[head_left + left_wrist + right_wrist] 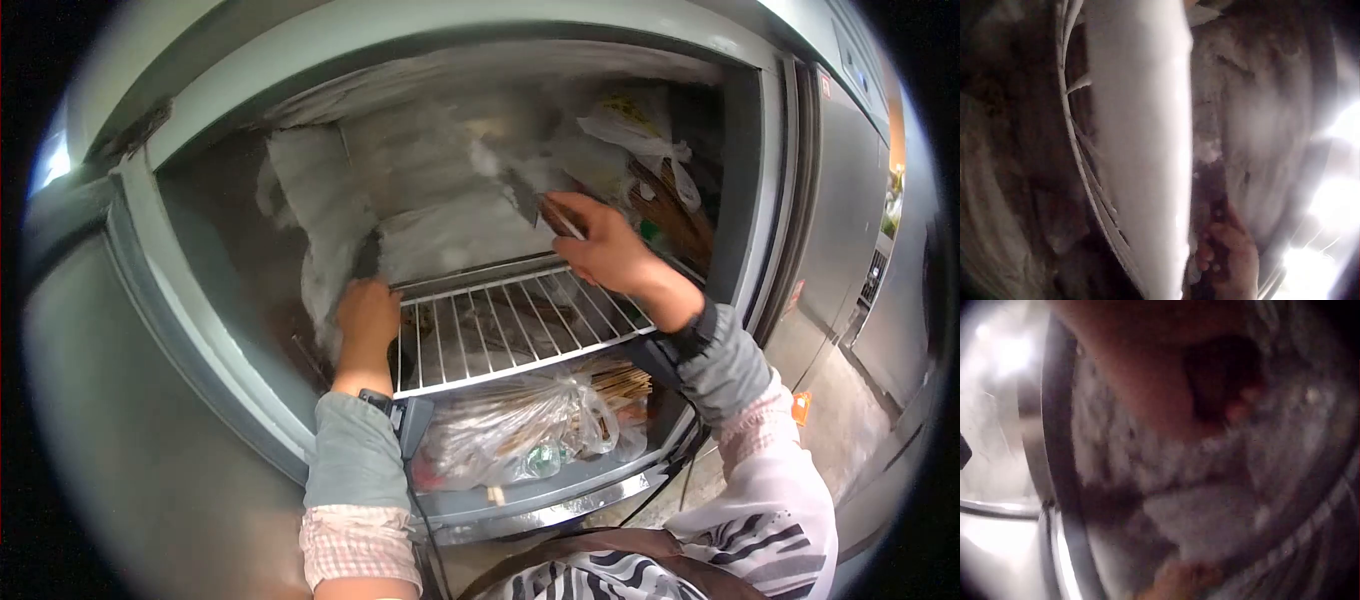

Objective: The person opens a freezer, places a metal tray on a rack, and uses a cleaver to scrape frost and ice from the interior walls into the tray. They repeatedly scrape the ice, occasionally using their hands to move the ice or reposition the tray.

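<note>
In the head view my right hand (615,250) grips a broad-bladed knife (524,196), its dark blade pointing to the frosted back wall. The left wrist view shows the knife's dark handle (1217,250) with rivets, fingers wrapped round it. At the left rear corner of a white wire shelf (500,322) is my left hand (368,312), back toward me and fingers largely hidden. A dark strip lies just beyond it against the frost; I cannot tell whether the hand holds it. Thick white frost (460,238) coats the compartment behind the shelf.
Below the shelf, a clear plastic bag (530,425) holds several thin sticks. Another white plastic bag (640,135) and brown sticks (668,210) sit at the right rear. The open door (150,400) stands at left, and the frame (762,200) borders the right.
</note>
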{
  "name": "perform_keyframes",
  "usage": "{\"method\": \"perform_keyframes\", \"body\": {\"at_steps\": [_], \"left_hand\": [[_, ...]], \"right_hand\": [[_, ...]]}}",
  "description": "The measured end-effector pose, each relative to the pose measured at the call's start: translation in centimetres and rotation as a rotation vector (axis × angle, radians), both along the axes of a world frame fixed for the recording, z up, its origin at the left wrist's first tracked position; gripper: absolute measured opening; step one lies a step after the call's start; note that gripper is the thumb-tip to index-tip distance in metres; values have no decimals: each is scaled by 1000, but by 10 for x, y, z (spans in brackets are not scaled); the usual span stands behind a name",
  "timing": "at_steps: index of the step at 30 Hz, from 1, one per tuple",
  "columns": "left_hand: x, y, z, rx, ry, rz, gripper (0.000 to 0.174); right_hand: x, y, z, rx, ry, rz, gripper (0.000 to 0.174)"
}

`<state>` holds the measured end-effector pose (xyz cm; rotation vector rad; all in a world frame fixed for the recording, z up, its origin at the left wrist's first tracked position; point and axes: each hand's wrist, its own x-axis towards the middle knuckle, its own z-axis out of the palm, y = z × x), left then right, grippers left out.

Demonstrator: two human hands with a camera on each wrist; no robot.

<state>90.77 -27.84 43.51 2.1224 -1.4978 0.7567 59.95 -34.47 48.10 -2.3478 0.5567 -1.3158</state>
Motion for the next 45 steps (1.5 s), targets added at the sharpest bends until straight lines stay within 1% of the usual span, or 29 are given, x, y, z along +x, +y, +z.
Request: {"method": "perform_keyframes", "body": {"at_steps": [2, 3, 5, 6, 8, 9, 10, 11, 12, 14, 17, 18, 20, 21, 22, 23, 24, 25, 26, 28, 30, 31, 32, 35, 37, 40, 41, 43, 45], "left_hand": [[-5, 3, 3, 46, 38, -28, 26], [-4, 4, 2, 47, 44, -18, 26], [-2, 3, -2, -15, 45, -128, 25], [-4, 8, 0, -10, 46, -119, 25], [-8, 19, 7, 57, 190, -264, 28], [-6, 24, 7, 60, 188, -254, 28], [-4, 27, 8, 94, 223, -301, 27], [-3, 30, 8, 127, 259, -351, 25], [-1, 32, 9, 129, 258, -348, 25], [2, 37, 7, 223, 394, -387, 24], [7, 45, 4, 200, 490, -397, 24], [1, 52, 10, 193, 491, -388, 24], [-18, 67, 26, 231, 643, -267, 24], [-13, 68, 23, 227, 643, -260, 24], [-6, 67, 15, 145, 606, -358, 23], [-1, 66, 6, 63, 567, -460, 22], [0, 65, -2, 57, 566, -456, 22], [0, 67, -14, -94, 540, -490, 21], [-1, 71, -25, -241, 511, -519, 20], [-8, 81, -26, -309, 476, -538, 19], [-19, 91, -27, -404, 408, -467, 18], [-25, 94, -29, -478, 337, -401, 17], [-29, 95, -29, -476, 338, -402, 17], [-38, 99, -33, -590, 244, -376, 14], [-36, 99, -35, -570, 242, -370, 16], [-33, 99, -37, -546, 249, -384, 18], [-32, 100, -37, -546, 259, -394, 18], [-32, 100, -38, -543, 272, -403, 18], [-29, 100, -35, -549, 278, -409, 18]], "right_hand": [[-21, 38, 13, 615, -64, 206, 58], [-24, 46, 9, 618, -55, 214, 58], [-28, 63, -4, 855, -336, 494, 48], [-29, 71, -11, 861, -333, 501, 48], [-30, 83, -24, 1040, -586, 809, 17], [-31, 85, -32, 1100, -632, 923, 11], [-30, 90, -36, 1105, -631, 932, 11], [-31, 96, -37, 1159, -667, 1033, 10], [-32, 102, -38, 1213, -706, 1131, 9], [-33, 116, -37, 1262, -742, 1170, 12], [-37, 131, -34, 1323, -747, 1242, 26], [-34, 131, -32, 1325, -737, 1250, 26], [-22, 133, -26, 1301, -718, 1386, 27], [-9, 129, -16, 1348, -737, 1402, 25], [8, 121, -5, 1365, -764, 1364, 18], [28, 100, -2, 1399, -690, 1591, 14], [49, 79, 5, 1349, -521, 1631, 16], [71, 81, 21, 1412, -694, 1457, 19], [91, 82, 26, 1377, -848, 1329, 19], [99, 65, 18, 1439, -831, 1541, 16], [80, 67, 1, 1371, -818, 1477, 14], [67, 67, -11, 1404, -821, 1479, 24], [52, 78, -18, 1389, -840, 1492, 35], [29, 94, -25, 1348, -811, 1565, 38], [32, 98, -18, 1295, -792, 1617, 39], [61, 76, 3, 1461, -759, 1628, 39], [70, 73, 5, 1460, -761, 1629, 39], [82, 70, 6, 1518, -846, 1600, 26], [72, 70, -2, 1468, -810, 1654, 25]]}}
